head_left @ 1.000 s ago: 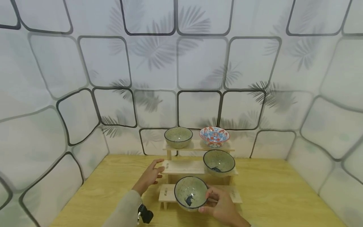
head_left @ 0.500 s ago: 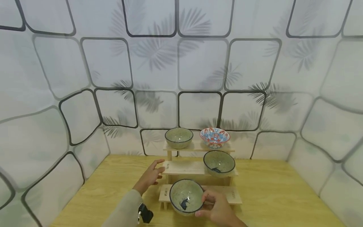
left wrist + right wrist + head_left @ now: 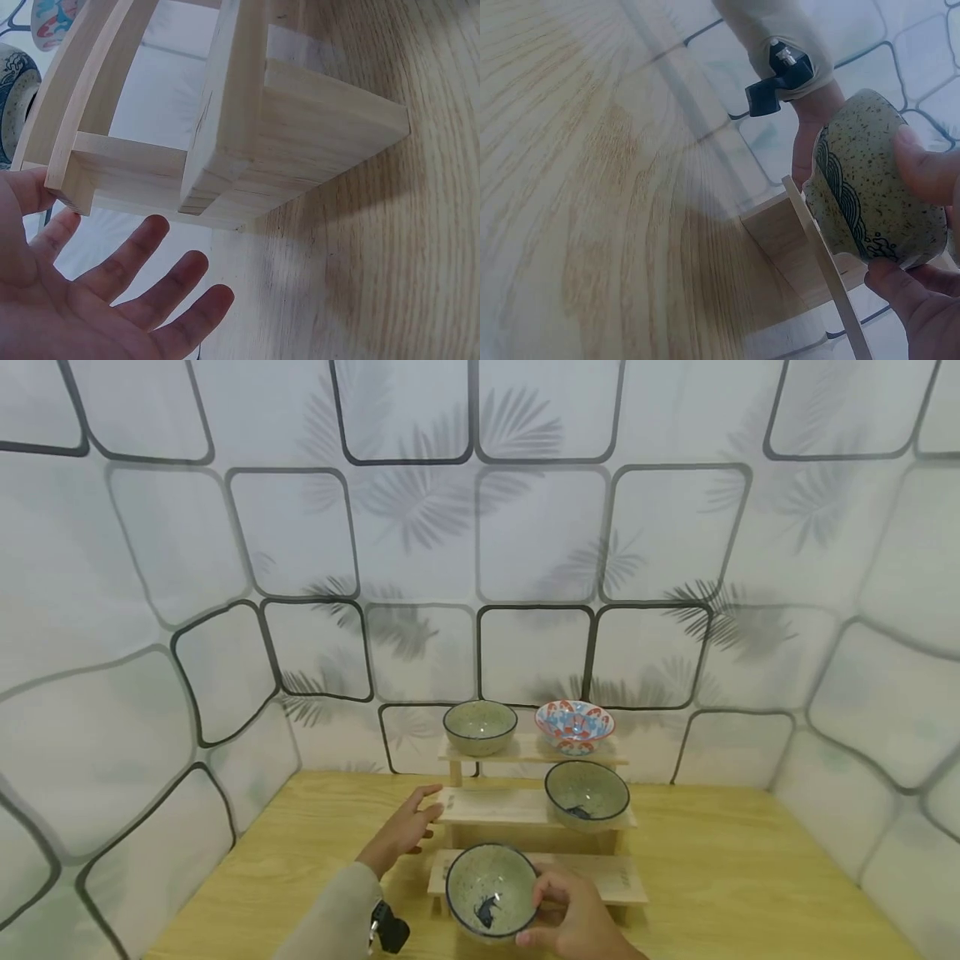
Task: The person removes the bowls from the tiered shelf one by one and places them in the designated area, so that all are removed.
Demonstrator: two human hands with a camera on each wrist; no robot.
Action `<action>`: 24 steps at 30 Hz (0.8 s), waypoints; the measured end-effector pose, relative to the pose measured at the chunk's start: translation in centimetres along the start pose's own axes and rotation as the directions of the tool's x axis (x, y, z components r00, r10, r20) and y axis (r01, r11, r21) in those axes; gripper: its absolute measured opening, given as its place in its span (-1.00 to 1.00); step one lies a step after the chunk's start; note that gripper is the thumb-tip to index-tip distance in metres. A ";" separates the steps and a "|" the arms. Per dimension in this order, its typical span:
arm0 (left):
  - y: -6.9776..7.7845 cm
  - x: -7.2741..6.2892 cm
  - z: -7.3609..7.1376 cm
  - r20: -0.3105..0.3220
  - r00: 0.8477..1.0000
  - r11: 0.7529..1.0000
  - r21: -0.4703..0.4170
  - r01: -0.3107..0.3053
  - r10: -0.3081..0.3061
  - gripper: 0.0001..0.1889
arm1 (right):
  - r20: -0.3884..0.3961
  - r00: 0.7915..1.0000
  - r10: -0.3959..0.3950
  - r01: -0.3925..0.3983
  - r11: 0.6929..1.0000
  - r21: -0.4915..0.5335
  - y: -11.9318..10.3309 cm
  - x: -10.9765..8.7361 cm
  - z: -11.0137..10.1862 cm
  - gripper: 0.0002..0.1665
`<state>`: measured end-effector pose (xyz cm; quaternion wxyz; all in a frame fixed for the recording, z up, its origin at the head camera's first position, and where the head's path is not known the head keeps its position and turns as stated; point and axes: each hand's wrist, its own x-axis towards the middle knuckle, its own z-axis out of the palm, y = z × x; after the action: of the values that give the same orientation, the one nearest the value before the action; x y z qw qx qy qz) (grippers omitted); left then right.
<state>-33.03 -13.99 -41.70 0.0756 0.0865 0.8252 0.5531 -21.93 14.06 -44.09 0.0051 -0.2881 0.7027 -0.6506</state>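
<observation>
A speckled green bowl (image 3: 491, 881) with a dark blue rim and a dark motif inside is in my right hand (image 3: 576, 914), thumb and fingers pinching its right side. It is tilted toward me at the front of the lowest shelf; in the right wrist view the bowl's outside (image 3: 874, 169) shows a wave pattern, and contact with the shelf cannot be told. My left hand (image 3: 405, 831) holds the left end of the middle shelf of a three-step wooden stand (image 3: 491, 806). In the left wrist view its thumb and index finger are at the board end (image 3: 71, 187), other fingers spread.
Another green bowl (image 3: 587, 793) sits on the middle shelf's right side. On the top shelf stand a green bowl (image 3: 480, 727) at left and a red-and-blue patterned bowl (image 3: 574, 725) at right. Patterned cloth walls (image 3: 420, 552) surround the wooden table (image 3: 720, 877).
My right hand has brought the bowl slightly left and down toward me, over the lowest shelf's front. The left hand stays at the middle shelf. The head view has shifted slightly.
</observation>
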 end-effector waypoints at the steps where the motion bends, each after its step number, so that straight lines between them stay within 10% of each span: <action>1: 0.1 0.1 0.1 0.005 1.000 1.000 -0.001 0.000 0.000 -0.42 | -0.002 1.000 0.001 -0.001 1.000 -0.004 -0.1 0.0 0.0 -0.54; 24: -0.2 0.3 -0.9 0.130 0.990 0.998 0.041 0.053 -0.058 -0.34 | 0.038 0.999 0.026 -0.016 0.974 -0.228 0.7 -0.1 1.0 -0.62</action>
<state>-33.57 -14.82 -41.54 0.1435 0.1012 0.8306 0.5285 -21.74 13.20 -44.88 -0.0065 -0.2925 0.7752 -0.5598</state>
